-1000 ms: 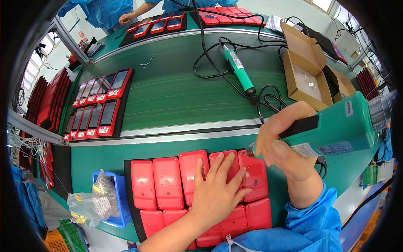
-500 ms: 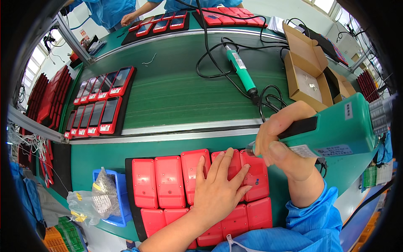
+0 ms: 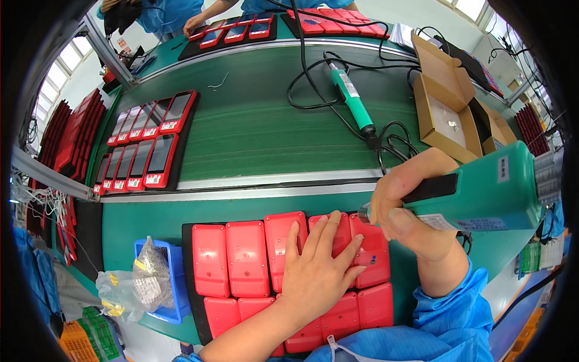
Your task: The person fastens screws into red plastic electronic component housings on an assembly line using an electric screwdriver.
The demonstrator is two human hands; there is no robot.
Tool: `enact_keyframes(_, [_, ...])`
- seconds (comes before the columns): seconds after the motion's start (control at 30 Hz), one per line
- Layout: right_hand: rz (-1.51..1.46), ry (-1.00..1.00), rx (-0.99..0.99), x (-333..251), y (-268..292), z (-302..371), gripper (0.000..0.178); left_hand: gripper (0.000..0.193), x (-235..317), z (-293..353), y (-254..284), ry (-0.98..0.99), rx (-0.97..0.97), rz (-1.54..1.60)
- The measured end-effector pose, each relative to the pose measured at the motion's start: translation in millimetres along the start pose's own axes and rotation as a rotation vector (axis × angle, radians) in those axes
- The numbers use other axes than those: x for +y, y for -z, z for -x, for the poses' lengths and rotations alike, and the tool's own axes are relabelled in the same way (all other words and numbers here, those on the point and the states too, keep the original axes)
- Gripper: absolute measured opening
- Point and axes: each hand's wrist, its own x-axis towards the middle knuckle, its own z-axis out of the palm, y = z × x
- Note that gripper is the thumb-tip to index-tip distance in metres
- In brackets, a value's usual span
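Note:
Several red plastic device housings (image 3: 209,259) lie back side up in two rows on a black mat (image 3: 189,289). My left hand (image 3: 313,271) rests on the middle housings of the upper row, its fingers spread and nothing held. Wrapped round a green electric screwdriver (image 3: 494,190), my right hand (image 3: 404,199) holds it above the right end of that row. The tool's tip points left and down, close to the rightmost upper housing (image 3: 369,253). Small screw holes show at the housings' corners. Whether the tip touches anything is hidden by my fingers.
Left of the mat stands a blue bin (image 3: 177,283) with a bag of small metal parts (image 3: 151,274). Beyond a metal rail are red handheld devices (image 3: 160,160), a second green screwdriver (image 3: 354,105) with black cable, and a cardboard box (image 3: 443,120). A co-worker's hand (image 3: 194,23) is at the far side.
The view has shifted slightly. My left hand stays spread on the housings, and my right hand still holds the screwdriver near the same spot. At the far side, a dark object has come into view.

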Motion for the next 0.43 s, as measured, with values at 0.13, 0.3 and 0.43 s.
enact_keyframes(0.13, [-0.061, 0.087, -0.080, 8, 8, 1, 0.024, 0.039, 0, 0, -1, -0.004, 0.013, 0.013])
enact_keyframes(0.3, [-0.286, 0.142, 0.108, 9, 5, 5, 0.023, 0.037, -12, 2, -5, 0.058, 0.224, 0.219])
enact_keyframes(0.43, [-0.392, 0.078, 0.069, -8, 9, 13, 0.030, 0.037, -14, 1, -5, 0.117, 0.272, 0.314])
